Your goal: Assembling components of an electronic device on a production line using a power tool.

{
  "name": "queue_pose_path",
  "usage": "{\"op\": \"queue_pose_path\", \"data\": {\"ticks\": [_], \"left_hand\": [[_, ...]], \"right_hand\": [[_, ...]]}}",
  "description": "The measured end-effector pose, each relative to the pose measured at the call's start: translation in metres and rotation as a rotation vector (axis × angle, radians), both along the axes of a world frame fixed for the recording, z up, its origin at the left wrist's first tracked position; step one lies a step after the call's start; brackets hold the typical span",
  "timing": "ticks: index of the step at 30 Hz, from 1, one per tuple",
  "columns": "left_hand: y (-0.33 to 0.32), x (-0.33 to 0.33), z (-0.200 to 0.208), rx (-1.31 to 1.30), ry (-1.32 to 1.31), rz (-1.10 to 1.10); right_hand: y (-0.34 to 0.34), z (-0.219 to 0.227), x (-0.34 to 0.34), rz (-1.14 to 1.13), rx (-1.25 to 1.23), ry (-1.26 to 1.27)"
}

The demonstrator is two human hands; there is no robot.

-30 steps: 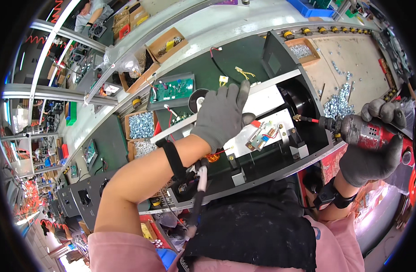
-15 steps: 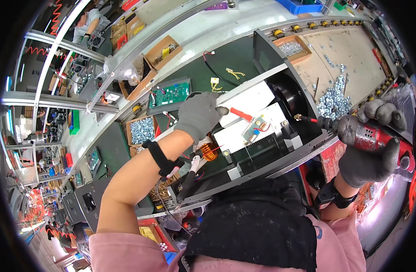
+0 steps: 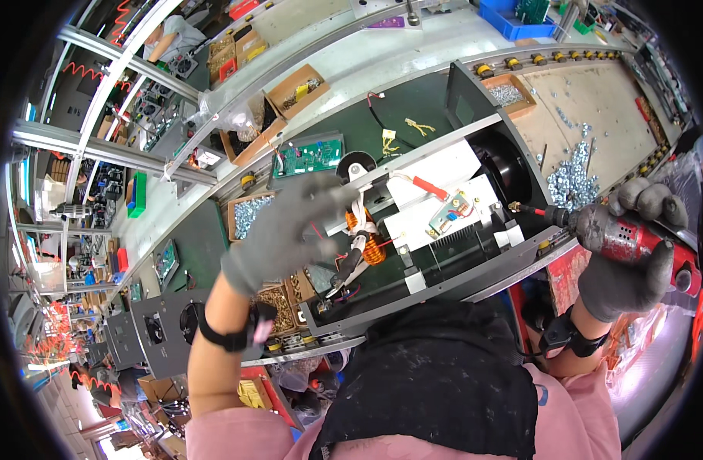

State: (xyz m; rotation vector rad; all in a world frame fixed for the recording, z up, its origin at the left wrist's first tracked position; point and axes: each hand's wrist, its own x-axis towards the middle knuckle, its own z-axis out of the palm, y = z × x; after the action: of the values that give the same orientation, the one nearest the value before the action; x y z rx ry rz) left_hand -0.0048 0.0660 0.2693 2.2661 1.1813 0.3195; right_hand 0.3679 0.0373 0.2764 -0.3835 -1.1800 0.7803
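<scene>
My left hand (image 3: 286,226), in a grey glove, hovers over the left end of a dark metal chassis (image 3: 474,270). Its fingers are spread and somewhat blurred, with nothing seen between them. Beside its fingertips is a copper-wound coil (image 3: 374,251) with white and black leads. White plates (image 3: 413,222) cover the chassis middle, carrying a small circuit board (image 3: 453,215) and a red-sleeved wire (image 3: 430,188). On the right, my gloved right hand (image 3: 624,280) grips a red and black power screwdriver (image 3: 616,234); its bit points left, just past the chassis edge.
Loose metal fasteners (image 3: 574,180) lie heaped on the board at right. Cardboard boxes (image 3: 299,90) of small parts line the bench. A green circuit board (image 3: 312,157) sits behind the chassis, with a blue bin (image 3: 512,21) at the far right. Another person (image 3: 171,34) is at upper left.
My left hand has drawn back leftward from the white plates and its fingers have spread. A round black part at the chassis's far left has come into view. The right hand keeps its grip.
</scene>
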Motion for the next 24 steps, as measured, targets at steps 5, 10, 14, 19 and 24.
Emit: {"op": "queue_pose_path", "data": {"ticks": [5,10,14,19,24], "left_hand": [[-0.024,0.014,-0.025,-0.245,-0.455,-0.2],[0.011,0.035,-0.024,-0.482,-0.32,-0.555],[0.032,0.051,-0.05,-0.055,-0.023,-0.128],[0.047,0.052,-0.071,0.296,0.248,-0.04],[0.054,0.052,-0.082,0.399,0.206,-0.174]], "right_hand": [[0.011,-0.003,-0.025,0.023,-0.019,-0.037],[0.023,-0.006,-0.045,0.072,-0.095,0.056],[0.031,-0.011,-0.046,0.05,-0.106,0.015],[0.044,-0.019,-0.049,0.057,-0.122,-0.044],[0.051,-0.026,-0.058,0.007,-0.221,-0.038]]}}
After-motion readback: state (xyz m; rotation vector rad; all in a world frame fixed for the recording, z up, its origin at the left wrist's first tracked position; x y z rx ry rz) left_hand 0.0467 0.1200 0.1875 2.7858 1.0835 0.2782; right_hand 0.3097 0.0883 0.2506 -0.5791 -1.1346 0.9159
